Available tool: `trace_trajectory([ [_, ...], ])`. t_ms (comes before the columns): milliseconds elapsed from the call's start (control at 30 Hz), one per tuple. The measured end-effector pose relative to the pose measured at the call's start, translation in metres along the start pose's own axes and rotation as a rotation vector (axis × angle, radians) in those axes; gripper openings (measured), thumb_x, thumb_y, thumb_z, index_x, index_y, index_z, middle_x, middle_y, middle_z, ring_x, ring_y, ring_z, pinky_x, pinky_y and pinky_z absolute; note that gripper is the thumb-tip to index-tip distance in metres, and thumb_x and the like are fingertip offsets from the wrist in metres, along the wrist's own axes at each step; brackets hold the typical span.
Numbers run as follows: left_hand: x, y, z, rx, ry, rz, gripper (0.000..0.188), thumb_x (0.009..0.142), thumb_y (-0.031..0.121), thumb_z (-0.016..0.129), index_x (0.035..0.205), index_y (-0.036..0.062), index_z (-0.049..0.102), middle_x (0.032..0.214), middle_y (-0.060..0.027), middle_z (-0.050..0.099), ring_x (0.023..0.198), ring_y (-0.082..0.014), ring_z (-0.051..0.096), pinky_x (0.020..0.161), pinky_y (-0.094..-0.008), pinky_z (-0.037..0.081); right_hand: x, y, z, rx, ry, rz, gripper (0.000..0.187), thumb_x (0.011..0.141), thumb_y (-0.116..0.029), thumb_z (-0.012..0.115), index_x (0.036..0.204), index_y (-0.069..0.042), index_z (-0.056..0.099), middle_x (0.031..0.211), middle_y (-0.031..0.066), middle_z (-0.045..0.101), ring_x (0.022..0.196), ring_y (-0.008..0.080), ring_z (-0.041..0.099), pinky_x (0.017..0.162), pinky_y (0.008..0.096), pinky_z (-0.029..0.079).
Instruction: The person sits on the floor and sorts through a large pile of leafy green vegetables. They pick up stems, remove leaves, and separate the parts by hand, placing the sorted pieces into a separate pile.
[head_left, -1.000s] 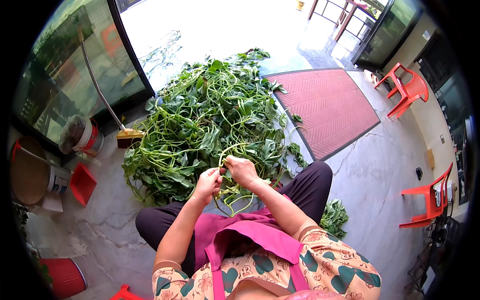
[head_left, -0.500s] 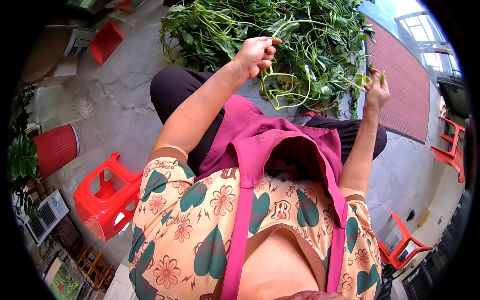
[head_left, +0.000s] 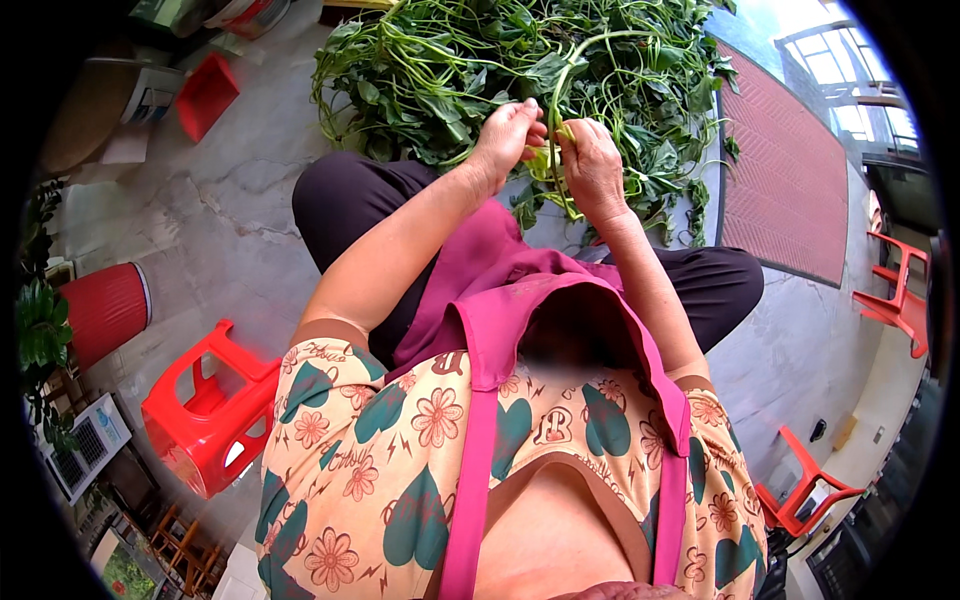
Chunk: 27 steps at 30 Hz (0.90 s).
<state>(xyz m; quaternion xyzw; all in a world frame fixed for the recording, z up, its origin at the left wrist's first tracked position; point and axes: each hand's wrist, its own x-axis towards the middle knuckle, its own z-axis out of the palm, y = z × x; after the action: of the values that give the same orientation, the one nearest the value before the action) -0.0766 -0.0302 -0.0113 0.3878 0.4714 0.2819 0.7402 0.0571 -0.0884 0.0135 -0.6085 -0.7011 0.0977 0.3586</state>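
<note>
A large heap of leafy green vines lies on the floor in front of my folded legs. Over its near edge, my left hand is closed with curled fingers at a long green stem; its exact hold is partly hidden. Close beside it, my right hand pinches the same stem, with a yellow-green piece showing at its fingertips. The stem arches up and away to the right over the heap, and its lower end hangs below my hands.
A dark red mat lies right of the heap. To my left stand a red plastic stool and a red dustpan-like scoop. Red chairs are at the far right. A magenta apron covers my lap.
My right hand has come in from the far right to meet my left hand at the stem. My left hand has lowered slightly, and the stem now hangs between both.
</note>
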Motion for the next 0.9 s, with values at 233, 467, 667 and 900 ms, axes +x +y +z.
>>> trace_trajectory([
  [233,0.000,-0.004,0.006,0.264,-0.154,0.054,0.034,0.093,0.039,0.042,0.078,0.0110,0.052,0.068,0.0004,0.055,0.064,-0.0100,0.050,0.060,-0.0271,0.042,0.013,0.028,-0.014,-0.375,-0.086,-0.009,0.010,0.085,-0.018,0.053,0.084,-0.008,0.049,0.073,0.0104,0.057,0.071,0.0305,0.057,0.060,0.0410,0.045],
  [467,-0.021,0.016,0.025,-0.079,-0.205,-0.203,0.031,0.093,0.031,0.039,0.066,0.0145,0.037,0.055,0.0066,0.031,0.043,-0.0049,0.024,0.039,-0.0220,0.021,-0.009,0.131,-0.034,-0.491,-0.104,0.729,0.028,0.090,-0.033,0.042,0.095,-0.009,0.056,0.089,0.0189,0.063,0.084,0.0379,0.060,0.071,0.0454,0.047],
  [667,-0.009,0.010,0.016,-0.152,-0.186,-0.251,0.033,0.094,0.032,0.038,0.065,0.0161,0.035,0.053,0.0080,0.027,0.041,-0.0043,0.022,0.037,-0.0214,0.018,-0.020,0.058,-0.013,0.221,-0.165,0.575,0.024,0.093,-0.026,0.042,0.092,-0.006,0.055,0.079,0.0114,0.065,0.075,0.0237,0.064,0.068,0.0352,0.049],
  [900,-0.007,0.007,0.013,-0.089,-0.060,-0.149,0.025,0.095,0.029,0.040,0.081,0.0095,0.048,0.071,0.0009,0.042,0.046,-0.0047,0.030,0.040,-0.0200,0.029,-0.022,0.000,0.000,0.098,-0.322,0.383,0.024,0.088,-0.027,0.053,0.086,-0.004,0.048,0.074,0.0159,0.061,0.069,0.0330,0.061,0.061,0.0412,0.046],
])
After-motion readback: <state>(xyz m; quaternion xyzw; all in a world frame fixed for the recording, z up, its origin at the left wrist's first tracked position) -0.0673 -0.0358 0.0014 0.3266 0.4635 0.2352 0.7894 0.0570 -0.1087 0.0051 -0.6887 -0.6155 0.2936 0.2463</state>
